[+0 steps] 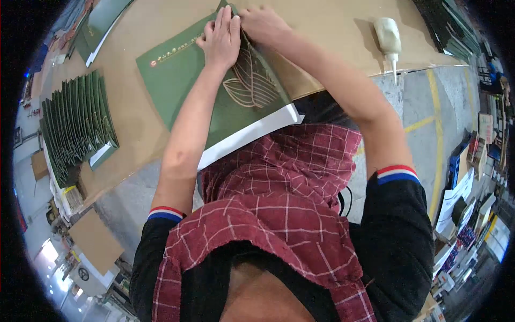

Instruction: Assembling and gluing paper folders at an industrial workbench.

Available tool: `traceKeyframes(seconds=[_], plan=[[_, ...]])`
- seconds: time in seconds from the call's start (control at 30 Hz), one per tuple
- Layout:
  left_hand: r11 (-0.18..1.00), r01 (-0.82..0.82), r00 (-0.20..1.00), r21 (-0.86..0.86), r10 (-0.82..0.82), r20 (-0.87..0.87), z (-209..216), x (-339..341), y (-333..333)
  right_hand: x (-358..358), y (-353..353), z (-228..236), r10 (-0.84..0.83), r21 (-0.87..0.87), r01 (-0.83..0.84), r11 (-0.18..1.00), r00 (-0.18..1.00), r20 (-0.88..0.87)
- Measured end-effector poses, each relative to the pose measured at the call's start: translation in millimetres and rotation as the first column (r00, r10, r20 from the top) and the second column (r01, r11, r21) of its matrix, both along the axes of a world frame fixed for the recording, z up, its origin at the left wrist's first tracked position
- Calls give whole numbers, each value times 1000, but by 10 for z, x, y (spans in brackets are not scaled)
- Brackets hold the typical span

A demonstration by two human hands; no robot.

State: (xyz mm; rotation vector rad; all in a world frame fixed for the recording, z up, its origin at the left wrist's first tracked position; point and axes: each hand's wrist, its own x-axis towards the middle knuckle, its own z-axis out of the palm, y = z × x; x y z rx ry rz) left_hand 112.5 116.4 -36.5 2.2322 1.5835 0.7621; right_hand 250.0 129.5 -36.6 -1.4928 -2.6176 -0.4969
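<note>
A flat green paper bag point(179, 80) with gold leaf line art lies slanted across the table in front of me, a white strip along its near edge. My left hand point(220, 38) rests on its far part, fingers stretched out flat and pressing down. At the bag's far right edge, my right hand point(263, 24) is closed with curled fingers, close beside the left fingertips. Whatever its fingers may hold is hidden.
On the left stands a row of folded green bags point(80, 121). Another green piece point(104, 24) lies at the far left, and a dark green stack point(448, 27) at the far right. A whitish squeeze bottle point(387, 37) lies near the right edge of the brown tabletop point(322, 32).
</note>
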Motion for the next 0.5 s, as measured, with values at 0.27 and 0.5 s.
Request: traceKeyframes(seconds=[0.27,0.5], plan=[[982,-28,860,-186,-71,-506,529,74,-194,275,-1815,384,56,-270,-184,945,905,-421],[977,13,868,-211,-116,-482,441,-7,-139,122,-1297,848,-210,-470,-17,882,880,-426]])
